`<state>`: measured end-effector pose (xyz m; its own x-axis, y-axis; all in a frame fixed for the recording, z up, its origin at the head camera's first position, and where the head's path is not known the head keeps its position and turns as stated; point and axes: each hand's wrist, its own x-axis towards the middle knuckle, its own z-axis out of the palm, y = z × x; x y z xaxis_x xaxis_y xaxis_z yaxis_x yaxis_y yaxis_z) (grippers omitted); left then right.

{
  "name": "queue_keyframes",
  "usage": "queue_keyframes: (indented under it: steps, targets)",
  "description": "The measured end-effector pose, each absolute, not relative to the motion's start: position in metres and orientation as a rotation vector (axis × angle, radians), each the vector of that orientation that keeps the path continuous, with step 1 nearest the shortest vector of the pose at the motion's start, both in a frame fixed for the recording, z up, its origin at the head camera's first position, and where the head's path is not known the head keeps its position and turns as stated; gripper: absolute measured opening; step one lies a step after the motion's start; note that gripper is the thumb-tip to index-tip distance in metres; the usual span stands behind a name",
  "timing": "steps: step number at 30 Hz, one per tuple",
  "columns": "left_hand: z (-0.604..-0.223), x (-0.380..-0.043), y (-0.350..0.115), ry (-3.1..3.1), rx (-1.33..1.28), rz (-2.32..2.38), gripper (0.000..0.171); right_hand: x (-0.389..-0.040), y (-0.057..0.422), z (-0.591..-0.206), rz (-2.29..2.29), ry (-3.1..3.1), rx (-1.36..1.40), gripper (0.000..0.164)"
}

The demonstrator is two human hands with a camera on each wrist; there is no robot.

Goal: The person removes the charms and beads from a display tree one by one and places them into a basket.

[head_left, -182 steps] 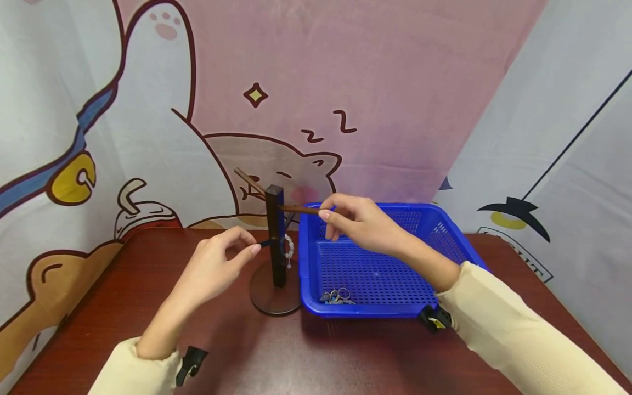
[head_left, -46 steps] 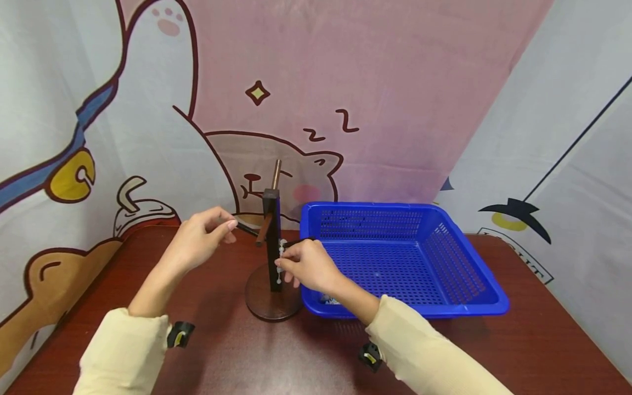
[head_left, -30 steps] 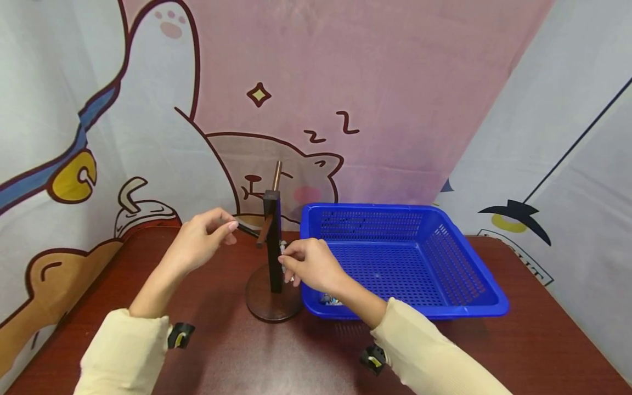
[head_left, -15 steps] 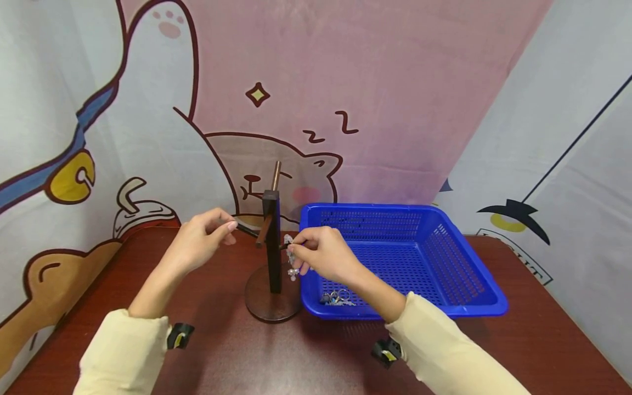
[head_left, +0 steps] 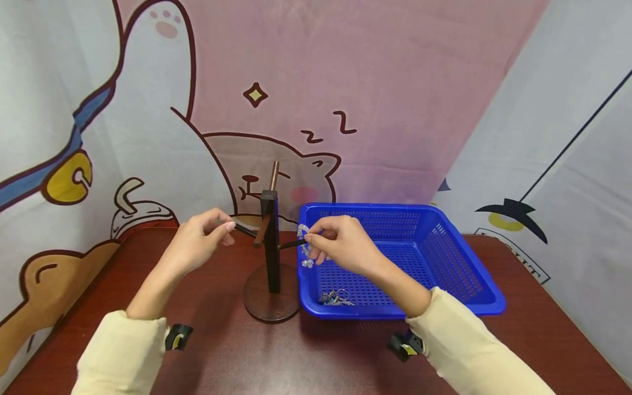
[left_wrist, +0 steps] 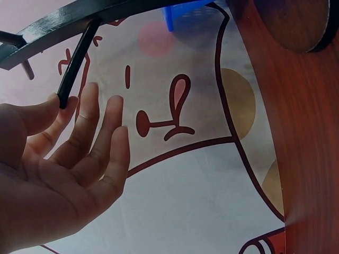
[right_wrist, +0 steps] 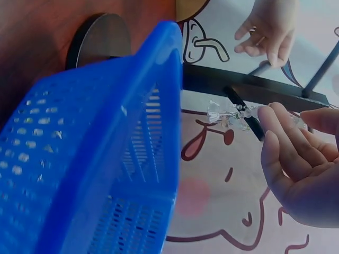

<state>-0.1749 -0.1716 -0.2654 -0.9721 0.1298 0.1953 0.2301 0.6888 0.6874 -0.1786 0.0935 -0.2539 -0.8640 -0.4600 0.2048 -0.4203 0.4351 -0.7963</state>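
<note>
A dark wooden stand (head_left: 272, 247) with a round base and several pegs stands upright on the table. My left hand (head_left: 197, 241) pinches the tip of its left peg (left_wrist: 77, 69) between thumb and forefinger, the other fingers loosely spread. A clear beaded bracelet (right_wrist: 225, 114) with flower-shaped beads loops around the lower right peg (head_left: 291, 244). At that peg's outer end, my right hand (head_left: 350, 244) pinches the bracelet with thumb and fingertips, over the basket's left rim. Part of the bracelet is hidden behind the right fingers.
Right of the stand sits a blue perforated basket (head_left: 395, 311), its left wall close to the base. Small trinkets with a metal ring (head_left: 338, 297) lie in its near left corner. A printed cloth (head_left: 395, 109) hangs behind the wooden table (head_left: 237, 356).
The stand has turned since the oldest frame, and my right hand has left its upper peg. Lately that hand has drawn the bracelet rightward along the lower peg, away from the post. My left hand stays put.
</note>
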Motion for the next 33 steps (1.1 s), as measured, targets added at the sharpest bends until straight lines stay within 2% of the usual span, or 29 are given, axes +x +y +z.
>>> queue_keyframes:
  steps: [23, 33]
  targets:
    - [-0.266, -0.174, -0.172, -2.777, -0.292, -1.142, 0.018, -0.169, 0.151, -0.258, -1.271, 2.745, -0.789, 0.012]
    - [-0.267, -0.174, -0.171, -2.737, -0.307, -1.173, 0.02, -0.159, 0.171, -0.276, -1.222, 2.741, -0.77, 0.011]
